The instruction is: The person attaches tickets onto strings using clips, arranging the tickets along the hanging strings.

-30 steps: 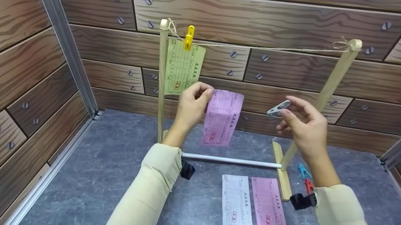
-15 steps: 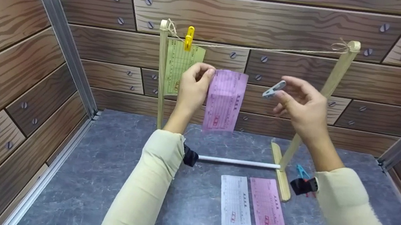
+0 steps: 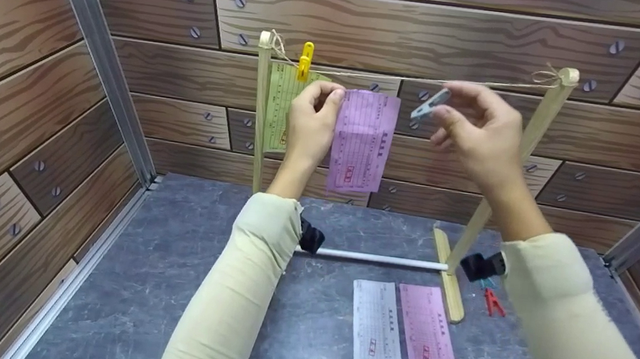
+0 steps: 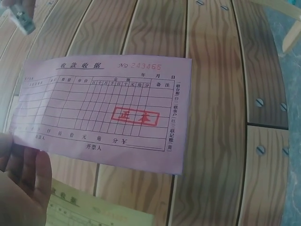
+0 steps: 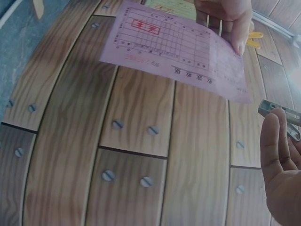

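Observation:
My left hand [image 3: 311, 121] pinches a pink receipt slip [image 3: 363, 142] by its upper left edge; the slip hangs just below the string [image 3: 380, 77]. To its right, my right hand [image 3: 482, 129] holds a grey clothespin [image 3: 430, 104] between thumb and fingers, a little under the string. The printed face of the pink slip [image 4: 103, 108] fills much of the left wrist view. A yellow clothespin [image 3: 305, 62] fastens a yellow-green slip [image 3: 278, 108] to the string at the left, partly hidden behind my left hand. In the right wrist view the grey clothespin [image 5: 282, 115] sits at the fingertips.
Two wooden posts [image 3: 543, 120] carry the string, joined low down by a white rod [image 3: 383, 259]. A white slip [image 3: 377, 324] and another pink slip [image 3: 428, 330] lie on the grey table [image 3: 131, 302]. A red clothespin [image 3: 493, 303] and a partly hidden blue one [image 3: 487, 284] lie at the right.
Both hands have risen toward the string, carrying the pink slip and the grey clothespin. My right hand has also moved left, nearer the slip. The slip now hangs straighter.

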### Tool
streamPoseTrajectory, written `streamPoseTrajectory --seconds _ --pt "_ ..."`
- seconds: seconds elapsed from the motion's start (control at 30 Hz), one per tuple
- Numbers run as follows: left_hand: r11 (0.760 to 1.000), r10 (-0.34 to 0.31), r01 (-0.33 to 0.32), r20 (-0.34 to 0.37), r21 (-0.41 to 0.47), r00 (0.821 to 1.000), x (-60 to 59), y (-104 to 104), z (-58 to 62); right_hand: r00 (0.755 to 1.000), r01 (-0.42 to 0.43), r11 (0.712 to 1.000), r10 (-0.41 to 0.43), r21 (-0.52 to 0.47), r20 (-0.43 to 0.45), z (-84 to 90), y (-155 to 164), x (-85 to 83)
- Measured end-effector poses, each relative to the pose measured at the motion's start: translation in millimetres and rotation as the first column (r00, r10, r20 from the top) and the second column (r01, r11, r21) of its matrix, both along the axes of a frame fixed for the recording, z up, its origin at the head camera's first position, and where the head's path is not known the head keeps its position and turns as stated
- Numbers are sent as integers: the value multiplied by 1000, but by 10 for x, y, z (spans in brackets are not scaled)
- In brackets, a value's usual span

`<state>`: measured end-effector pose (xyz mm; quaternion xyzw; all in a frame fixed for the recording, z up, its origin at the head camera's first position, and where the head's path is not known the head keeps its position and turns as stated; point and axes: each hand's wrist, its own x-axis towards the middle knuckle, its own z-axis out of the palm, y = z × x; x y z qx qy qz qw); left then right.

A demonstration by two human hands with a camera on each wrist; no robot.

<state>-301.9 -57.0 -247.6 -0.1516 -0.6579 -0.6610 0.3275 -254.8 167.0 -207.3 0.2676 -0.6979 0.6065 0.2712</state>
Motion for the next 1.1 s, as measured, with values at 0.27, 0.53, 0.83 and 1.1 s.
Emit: streamPoseTrajectory --seconds 0.27,0.53,0.83,1.1 --pt "996 84 -84 21 -7 996 -9 17 95 996 74 997 -74 4 50 322 -136 -63" --pt "991 136 -136 56 1 989 -13 72 144 954 291 957 -288 20 -85 463 -310 -193" --pt "988 155 -156 70 2 985 -32 88 183 975 222 972 -221 75 -20 642 -484 -330" --pt "987 159 -160 63 9 985 -42 96 189 949 316 920 -305 231 -83 684 -606 -418"
